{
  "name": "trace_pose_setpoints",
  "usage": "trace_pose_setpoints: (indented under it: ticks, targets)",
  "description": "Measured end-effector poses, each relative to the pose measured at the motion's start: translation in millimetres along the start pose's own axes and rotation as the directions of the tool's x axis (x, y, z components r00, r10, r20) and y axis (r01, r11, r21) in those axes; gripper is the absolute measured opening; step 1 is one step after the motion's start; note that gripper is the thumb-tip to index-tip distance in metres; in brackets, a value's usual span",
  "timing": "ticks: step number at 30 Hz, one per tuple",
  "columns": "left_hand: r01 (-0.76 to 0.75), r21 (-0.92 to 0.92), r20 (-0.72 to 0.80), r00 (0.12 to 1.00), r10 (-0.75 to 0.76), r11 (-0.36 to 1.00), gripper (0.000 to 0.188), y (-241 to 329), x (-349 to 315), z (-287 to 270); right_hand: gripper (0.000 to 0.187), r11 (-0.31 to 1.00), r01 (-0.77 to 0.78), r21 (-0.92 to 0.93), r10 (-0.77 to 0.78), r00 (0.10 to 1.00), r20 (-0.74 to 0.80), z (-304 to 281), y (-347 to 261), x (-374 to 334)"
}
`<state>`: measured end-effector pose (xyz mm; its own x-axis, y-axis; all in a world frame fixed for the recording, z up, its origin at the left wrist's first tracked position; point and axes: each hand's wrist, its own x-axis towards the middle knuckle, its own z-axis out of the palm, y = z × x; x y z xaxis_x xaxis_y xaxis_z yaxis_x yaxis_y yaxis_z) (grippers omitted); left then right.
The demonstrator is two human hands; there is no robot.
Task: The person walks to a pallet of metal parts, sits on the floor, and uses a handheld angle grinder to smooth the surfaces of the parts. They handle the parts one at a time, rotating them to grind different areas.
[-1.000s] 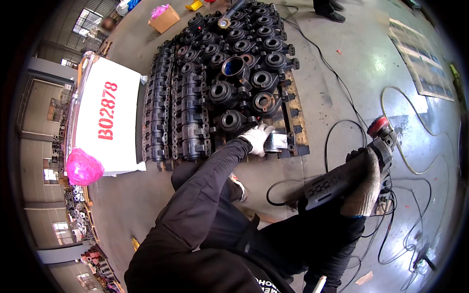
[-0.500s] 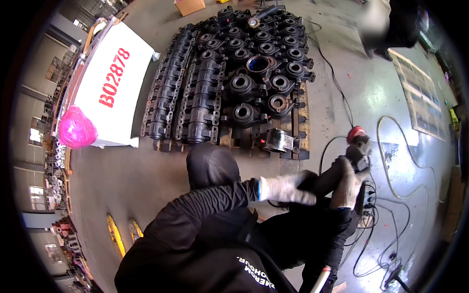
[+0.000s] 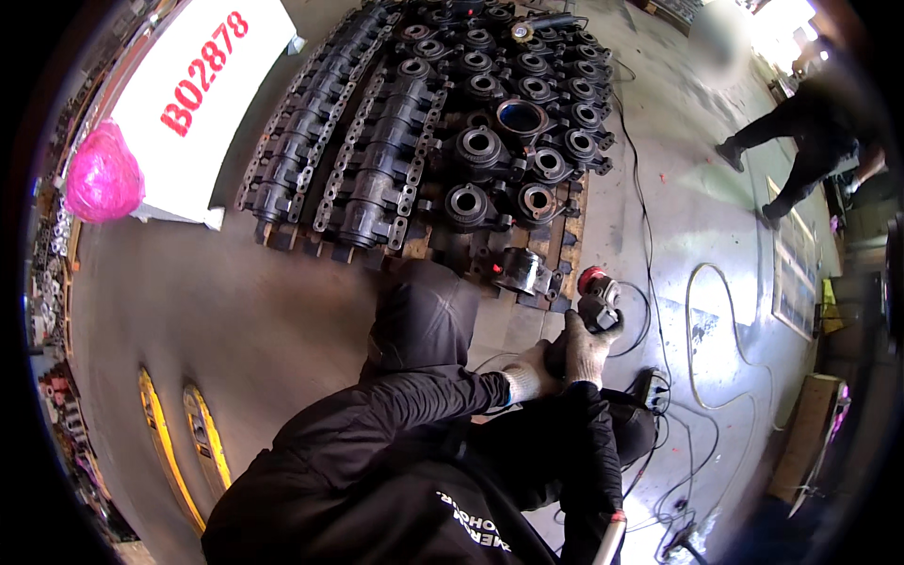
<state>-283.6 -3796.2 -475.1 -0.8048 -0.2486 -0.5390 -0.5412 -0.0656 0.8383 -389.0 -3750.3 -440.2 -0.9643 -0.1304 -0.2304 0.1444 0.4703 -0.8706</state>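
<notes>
An angle grinder with a red disc guard or disc at its head points away from me, just right of the pallet's near corner. My right hand, in a pale knit glove, is wrapped round its body close behind the head. Farther back, my left hand, gloved the same way, is closed on the dark rear body; its fingertips are partly hidden. Nearest the grinder, a shiny ring-shaped metal part sits at the pallet's near edge, apart from the disc. My bent left knee stands beside my left arm.
A wooden pallet carries several black cast parts and two long ribbed rows. Another grinder lies on top. Cables and a power strip lie at right. Yellow forks are at left; a person walks far right.
The grinder has come left, nearer the pallet's corner. My left hand, stretched out before, has closed on its rear body. My view has shifted, and the person at right shows more fully.
</notes>
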Motion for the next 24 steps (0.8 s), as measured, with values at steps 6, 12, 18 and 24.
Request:
trace_pose_setpoints:
  ticks: [6, 12, 18, 24]
  targets:
    - [0.027, -0.032, 0.035, 0.999, -0.026, 0.999, 0.087, 9.2, -8.0, -30.8, 0.096, 0.986, -0.073, -0.149, 0.074, 0.997, -0.003, 26.4, -6.0, -5.4]
    - [0.191, 0.033, 0.038, 0.981, -0.193, 0.981, 0.078, 4.8, -13.6, -46.4, 0.097, 0.962, -0.271, -0.021, 0.270, 0.940, 0.208, 38.8, 12.2, 7.4]
    - [0.197, 0.054, -0.014, 0.980, -0.196, 0.979, 0.073, 12.6, -14.9, -54.9, 0.090, 0.987, -0.163, 0.000, 0.162, 0.980, 0.120, 43.8, 7.8, 2.6]
    - [0.166, -0.042, 0.035, 0.986, -0.165, 0.985, 0.072, 5.8, -13.6, -53.5, 0.088, 0.980, -0.192, -0.059, 0.194, 0.981, 0.023, 47.1, -4.9, -2.5]
